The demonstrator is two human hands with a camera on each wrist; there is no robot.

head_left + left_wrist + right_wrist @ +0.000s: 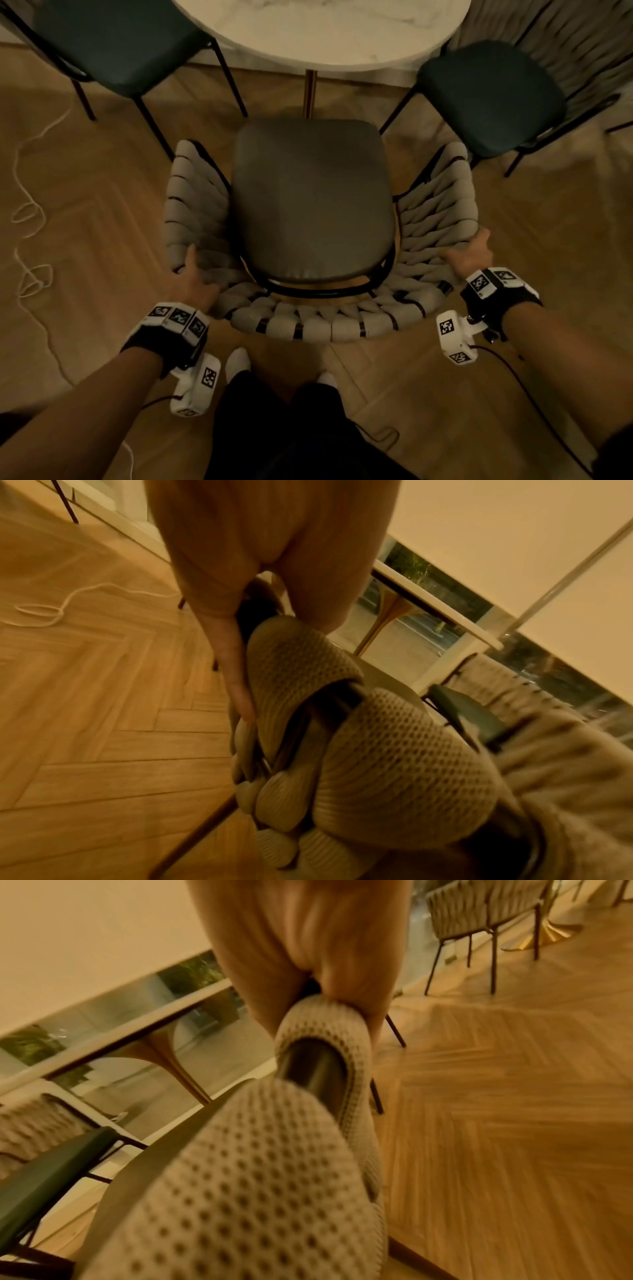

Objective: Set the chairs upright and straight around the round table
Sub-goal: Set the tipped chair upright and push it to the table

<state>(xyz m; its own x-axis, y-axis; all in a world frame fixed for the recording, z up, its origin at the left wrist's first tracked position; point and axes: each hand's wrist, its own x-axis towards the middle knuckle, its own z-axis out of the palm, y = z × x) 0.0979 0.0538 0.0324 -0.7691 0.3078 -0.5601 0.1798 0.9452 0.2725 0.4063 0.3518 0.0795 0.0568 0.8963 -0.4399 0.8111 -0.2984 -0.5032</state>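
— Beneath the woven chair (313,209), what surface?
— Herringbone wood floor (102,219); the chair stands upright just before the marble tabletop (322,27), both hands (191,281) (471,255) gripping its backrest.
— Hidden?
— Its legs.

The head view looks steeply down from above the woven chair (318,322), taking in the round table (322,31) ahead and the floor (96,219). The left wrist view sits very close at the chair's left rim, looking along the left hand (240,588) toward the table. The right wrist view mirrors it along the right hand (301,947). All three share chair and table.
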